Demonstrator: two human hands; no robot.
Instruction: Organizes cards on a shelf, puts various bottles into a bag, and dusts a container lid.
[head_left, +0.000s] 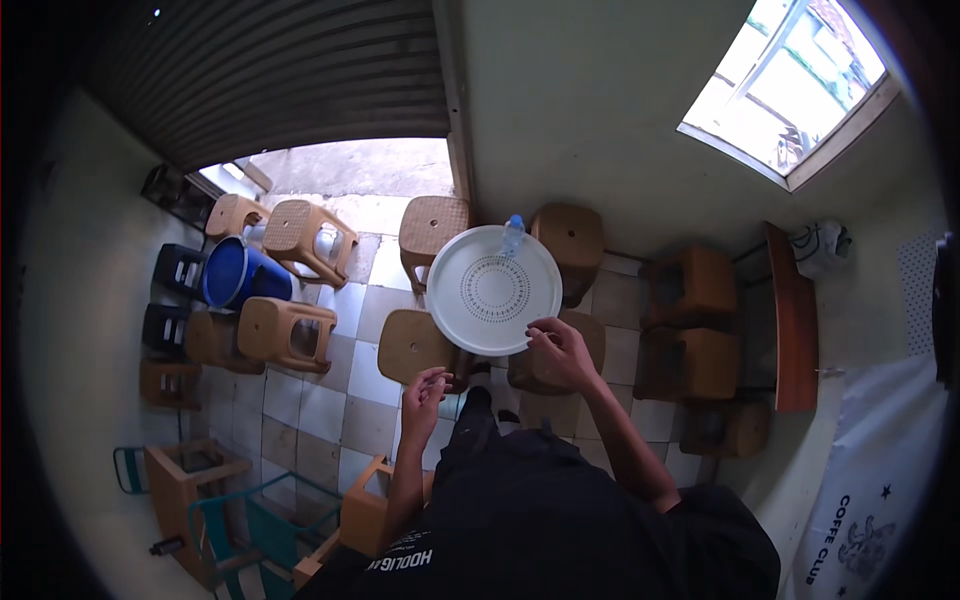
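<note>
A round white table (495, 337) with a ring pattern stands before me, and a clear plastic bottle with a blue cap (513, 236) is near its far edge. My right hand (561, 349) hovers at or just above the table's near right rim; whether it touches cannot be told. Its fingers are loosely bent with nothing seen in them. My left hand (426, 397) is raised over the near edge of a brown plastic stool (412, 346), fingers half curled and apart, holding nothing visible. Another brown stool (592, 337) is partly hidden behind my right hand.
More brown stools (433, 217) (570, 232) flank the table's far side. At left are stools, black stools and a blue barrel (225, 274); teal metal frames (292, 517) and a wooden table (176, 502) lie nearer. Stacked stools (697, 360) and a wooden shelf board (796, 322) are at right.
</note>
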